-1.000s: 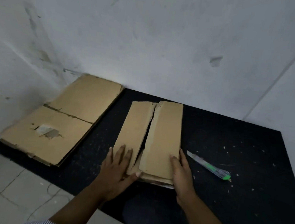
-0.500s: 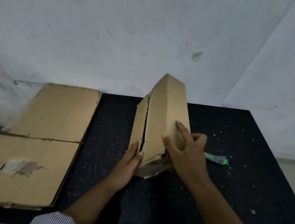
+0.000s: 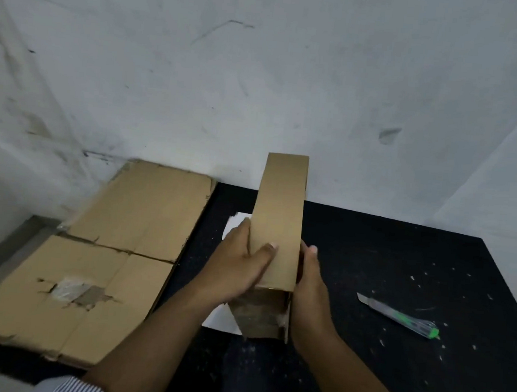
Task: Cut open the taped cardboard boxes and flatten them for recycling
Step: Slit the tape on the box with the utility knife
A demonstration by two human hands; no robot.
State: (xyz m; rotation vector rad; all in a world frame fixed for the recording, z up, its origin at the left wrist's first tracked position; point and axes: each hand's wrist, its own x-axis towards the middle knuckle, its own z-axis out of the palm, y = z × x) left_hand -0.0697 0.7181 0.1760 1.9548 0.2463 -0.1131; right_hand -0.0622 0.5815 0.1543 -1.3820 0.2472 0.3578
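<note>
Two hands grip narrow box [image 3: 280,216] tipped up over bench [image 3: 417,259]: left hand [image 3: 238,267] wraps one edge, right hand [image 3: 309,297] clamps other, likely exposing taped end; knife [image 3: 396,316] lies nearby.

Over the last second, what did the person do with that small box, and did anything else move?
The small box, flat under both palms a second ago, was tipped up on edge. The left hand now grips its left side, thumb across the face; the right hand lies against its right side. A white sheet now shows beneath. The cutter and flattened cardboard stayed put.
</note>
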